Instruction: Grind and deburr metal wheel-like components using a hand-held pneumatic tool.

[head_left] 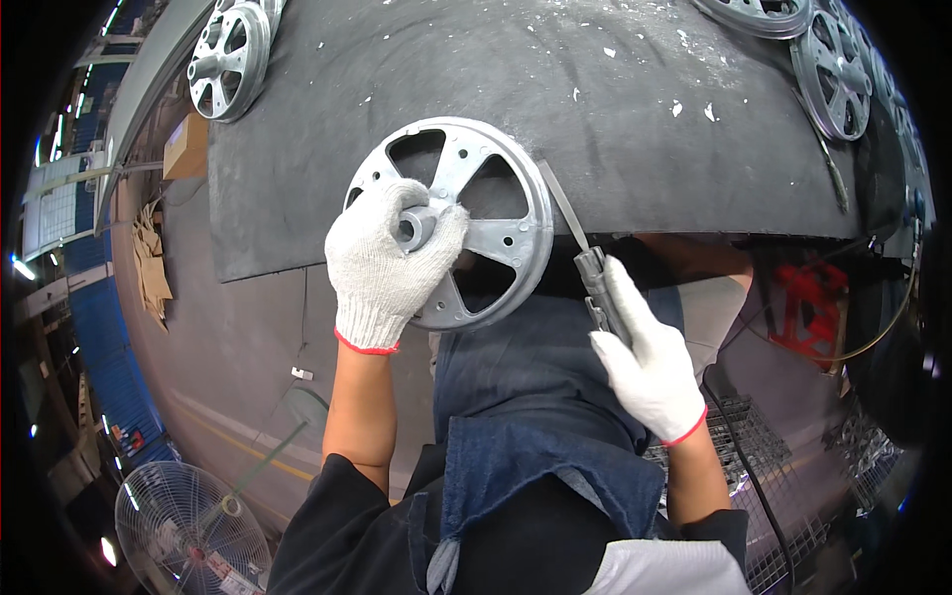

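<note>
A silver spoked metal wheel [483,238] is held up over the near edge of the dark table. My left hand [389,248], in a white knitted glove with a red cuff, is closed around its central hub. On the wheel's right, my gloved right hand [650,362] grips the grey handle of a powered hand file [592,266]. The tool's thin flat blade points up and away, its tip close to the wheel's right rim. Whether blade and rim touch, I cannot tell.
The dark table [615,129] carries scattered pale flakes. More metal wheels stand at its far left [230,64] and far right [833,74]. A thin pointed tool [828,159] lies by the right edge. Below are a wire basket [739,436], a red object [808,307] and a floor fan [193,531].
</note>
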A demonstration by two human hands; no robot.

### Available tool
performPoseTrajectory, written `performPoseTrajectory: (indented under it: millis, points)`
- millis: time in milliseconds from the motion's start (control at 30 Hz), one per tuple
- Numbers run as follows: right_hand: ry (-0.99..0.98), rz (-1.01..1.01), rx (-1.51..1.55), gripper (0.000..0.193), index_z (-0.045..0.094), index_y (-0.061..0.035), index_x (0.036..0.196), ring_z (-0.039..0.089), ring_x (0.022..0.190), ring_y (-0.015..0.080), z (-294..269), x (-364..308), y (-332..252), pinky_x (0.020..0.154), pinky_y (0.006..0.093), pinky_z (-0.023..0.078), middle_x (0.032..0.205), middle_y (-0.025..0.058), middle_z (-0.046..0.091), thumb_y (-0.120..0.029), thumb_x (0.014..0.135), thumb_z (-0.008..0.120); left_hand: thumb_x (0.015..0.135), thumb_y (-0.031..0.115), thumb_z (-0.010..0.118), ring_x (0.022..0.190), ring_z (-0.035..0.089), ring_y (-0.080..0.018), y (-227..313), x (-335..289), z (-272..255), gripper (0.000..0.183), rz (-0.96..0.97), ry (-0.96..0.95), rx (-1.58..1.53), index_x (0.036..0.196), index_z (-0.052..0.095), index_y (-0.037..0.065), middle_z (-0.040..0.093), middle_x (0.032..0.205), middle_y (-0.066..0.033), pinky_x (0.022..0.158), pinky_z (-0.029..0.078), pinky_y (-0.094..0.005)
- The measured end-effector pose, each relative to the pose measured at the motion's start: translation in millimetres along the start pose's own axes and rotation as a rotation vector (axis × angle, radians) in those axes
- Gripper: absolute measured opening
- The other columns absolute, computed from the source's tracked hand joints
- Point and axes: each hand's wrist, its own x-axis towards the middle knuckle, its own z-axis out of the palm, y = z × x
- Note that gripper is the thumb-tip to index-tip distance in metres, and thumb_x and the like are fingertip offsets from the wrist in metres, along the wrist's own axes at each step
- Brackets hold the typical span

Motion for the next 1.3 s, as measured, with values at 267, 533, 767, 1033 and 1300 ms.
performPoseTrajectory:
  millis: [267,533,767,1033,1300]
  points:
    - [-0.015,0.345,0.329,0.102,0.044,-0.0087,0.177,0.075,0.087,0.0173,-7,-15,9,0.086,0.0348,0.063,0.134,0.0178,0.081,-0.015,0.088,0.093,0.088,0.016,0.094,0.084,0.079,-0.0236,5,12,-19,0.025,0.116,-0.12,0.084,0.105,0.081,0.003,0.08,0.093,-0.0122,0.077,0.06,-0.0373]
    - [0.092,0.22,0.317,0.106,0.04,-0.0053,0.179,0.065,0.083,0.0119,-13,7,-14,0.083,0.0295,0.059,0.142,0.0147,0.076,-0.006,0.088,0.092,0.089,0.019,0.094,0.095,0.079,-0.0237,-7,4,-4,0.034,0.004,-0.02,0.054,0.115,0.081,0.002,0.082,0.105,-0.0123,0.084,0.06,-0.0363]
    - [-0.082,0.142,-0.134,0.078,0.055,-0.0214,0.173,0.076,0.082,0.0353,3,1,-14,0.083,0.0445,0.063,0.099,0.0172,0.076,-0.008,0.1,0.079,0.089,0.019,0.094,0.094,0.078,-0.0225,-5,6,1,0.034,-0.002,0.019,0.047,0.115,0.08,0.001,0.081,0.103,-0.0119,0.083,0.059,-0.0361]
    - [-0.098,0.157,-0.164,0.077,0.055,-0.0206,0.173,0.077,0.084,0.0367,4,0,-17,0.083,0.0448,0.063,0.097,0.0168,0.076,-0.01,0.1,0.079,0.089,0.021,0.094,0.092,0.079,-0.0246,-5,3,-3,0.035,0.003,0.04,0.022,0.115,0.081,0.002,0.081,0.102,-0.0126,0.083,0.06,-0.0372]
    - [0.008,0.237,0.101,0.097,0.048,-0.0143,0.177,0.077,0.087,0.0261,-6,3,-18,0.086,0.0369,0.064,0.129,0.0181,0.08,-0.013,0.09,0.091,0.09,0.022,0.094,0.083,0.078,-0.0248,9,16,-22,0.033,-0.002,-0.216,0.124,0.112,0.079,0.002,0.08,0.096,-0.0133,0.079,0.06,-0.0357]
